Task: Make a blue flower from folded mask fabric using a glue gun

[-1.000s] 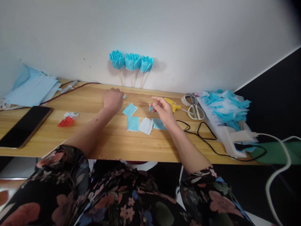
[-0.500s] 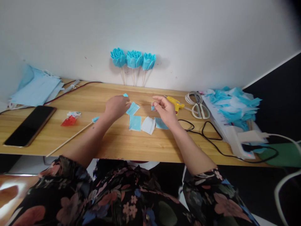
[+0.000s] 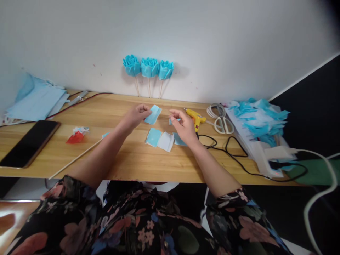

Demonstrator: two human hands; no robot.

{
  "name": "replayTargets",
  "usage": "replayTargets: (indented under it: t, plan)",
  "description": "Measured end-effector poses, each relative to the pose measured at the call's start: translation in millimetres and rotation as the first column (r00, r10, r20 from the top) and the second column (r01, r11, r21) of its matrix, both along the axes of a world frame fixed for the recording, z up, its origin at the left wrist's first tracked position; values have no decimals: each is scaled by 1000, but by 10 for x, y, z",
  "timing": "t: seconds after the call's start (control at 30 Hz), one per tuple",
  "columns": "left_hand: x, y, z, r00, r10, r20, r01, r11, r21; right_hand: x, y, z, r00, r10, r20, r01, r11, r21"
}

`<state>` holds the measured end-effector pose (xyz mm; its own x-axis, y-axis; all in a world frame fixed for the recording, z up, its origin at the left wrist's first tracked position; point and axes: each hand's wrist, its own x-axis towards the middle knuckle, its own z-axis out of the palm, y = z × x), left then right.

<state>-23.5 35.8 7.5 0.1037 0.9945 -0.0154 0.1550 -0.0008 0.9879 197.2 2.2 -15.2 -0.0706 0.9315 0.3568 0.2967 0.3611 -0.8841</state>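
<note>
My left hand (image 3: 139, 115) pinches the corner of a light-blue fabric square (image 3: 154, 114) just above the table. To its right, my right hand (image 3: 183, 124) is closed with the fingers curled, and a small blue fabric piece (image 3: 171, 121) shows at the thumb and fingertips. Below the hands lie a blue square (image 3: 153, 137), a white square (image 3: 165, 141) and another blue square (image 3: 179, 139) in a row, the last partly behind my right hand. A wooden stick (image 3: 77, 159) with a blue tip lies beside my left forearm.
Three blue fabric flowers (image 3: 149, 67) on sticks lean against the wall. At right are a yellow glue gun (image 3: 196, 118), scissors (image 3: 224, 124), fabric scraps (image 3: 261, 117) and a power strip (image 3: 265, 161) with cables. At left are a phone (image 3: 30, 143), face masks (image 3: 37, 101) and a red packet (image 3: 75, 137).
My left hand has taken hold of a blue square and lifted it slightly. My right hand stays nearly in place with its small blue piece. The view has shifted slightly.
</note>
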Motion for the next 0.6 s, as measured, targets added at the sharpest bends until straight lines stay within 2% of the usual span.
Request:
replayTargets:
  t: [0.07, 0.13, 0.27, 0.37, 0.47, 0.6]
  plan:
    - [99, -60, 72, 977, 5, 215, 14, 996, -89, 5, 8, 2, 994, 8, -106, -14, 998, -55]
    - [202, -121, 100, 945, -9, 326, 59, 988, -144, 8, 13, 8, 981, 16, -195, -43, 990, -135]
    - [372, -234, 37, 925, -56, 376, 120, 981, -150, -7, 0, 28, 946, 59, -320, -159, 942, -295]
    - [437, -288, -53, 901, -59, 430, 142, 976, -164, -26, -7, 26, 915, 114, -386, -260, 900, -350]
    - [443, -304, -117, 886, -38, 463, 131, 977, -171, -31, -1, 10, 895, 110, -432, -283, 889, -360]
    - [400, -299, -135, 859, 9, 512, 91, 981, -170, -24, 8, -2, 876, 80, -476, -280, 887, -366]
